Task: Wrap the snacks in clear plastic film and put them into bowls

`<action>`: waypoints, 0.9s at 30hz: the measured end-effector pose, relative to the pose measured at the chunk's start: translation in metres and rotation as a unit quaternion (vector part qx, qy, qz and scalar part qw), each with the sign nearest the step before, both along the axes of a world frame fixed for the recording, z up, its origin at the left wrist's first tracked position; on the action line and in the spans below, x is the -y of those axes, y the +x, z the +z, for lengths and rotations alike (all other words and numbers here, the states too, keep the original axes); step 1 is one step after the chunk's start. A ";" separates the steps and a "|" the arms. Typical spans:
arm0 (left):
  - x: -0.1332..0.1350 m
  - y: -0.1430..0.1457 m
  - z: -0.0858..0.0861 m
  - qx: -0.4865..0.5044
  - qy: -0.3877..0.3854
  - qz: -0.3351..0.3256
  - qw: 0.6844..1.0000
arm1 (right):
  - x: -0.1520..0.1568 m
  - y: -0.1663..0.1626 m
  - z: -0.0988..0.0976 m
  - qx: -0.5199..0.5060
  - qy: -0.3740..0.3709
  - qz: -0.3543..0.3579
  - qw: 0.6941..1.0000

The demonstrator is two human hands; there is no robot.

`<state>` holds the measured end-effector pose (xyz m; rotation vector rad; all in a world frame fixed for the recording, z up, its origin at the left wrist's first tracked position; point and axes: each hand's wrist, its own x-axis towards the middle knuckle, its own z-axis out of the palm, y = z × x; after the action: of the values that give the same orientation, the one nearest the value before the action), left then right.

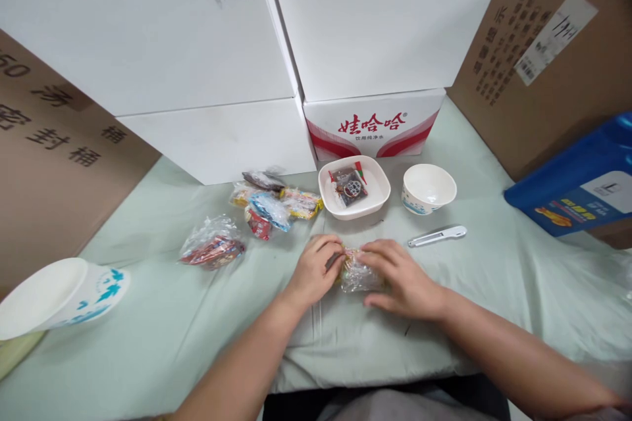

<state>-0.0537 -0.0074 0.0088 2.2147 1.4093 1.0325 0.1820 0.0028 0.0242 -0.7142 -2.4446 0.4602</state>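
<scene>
Both my hands meet at the middle of the pale green table cover (148, 316) over a small clear-wrapped snack packet (356, 276). My left hand (316, 270) pinches the packet's left end with curled fingers. My right hand (399, 276) grips its right side, fingers bent over the wrapper. Just beyond them stands a white square dish (379, 192) holding a dark snack packet (349, 187) and a small red piece.
A white bowl (427, 188) stands right of the dish, with a white peeler-like tool (437, 235) in front of it. Several wrapped snacks (269, 205) and a bagged one (212, 247) lie at left. A tipped paper bucket (59, 299) is far left. Cardboard boxes (375, 120) wall the back; a blue box (577, 177) is at right.
</scene>
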 end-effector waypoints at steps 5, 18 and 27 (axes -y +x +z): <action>0.001 0.001 -0.003 0.011 -0.021 -0.035 0.999 | 0.003 -0.007 -0.004 0.021 0.003 -0.020 1.000; 0.006 0.001 0.011 -0.061 0.170 -0.018 0.983 | -0.020 0.027 0.004 -0.172 0.063 -0.261 0.948; 0.034 0.021 0.025 -0.161 0.167 -0.172 0.957 | -0.006 0.012 0.009 0.107 0.036 0.019 0.993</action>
<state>-0.0328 -0.0411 0.0341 2.8532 0.9527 0.8645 0.1936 0.0086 0.0337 -0.7191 -2.6637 0.3216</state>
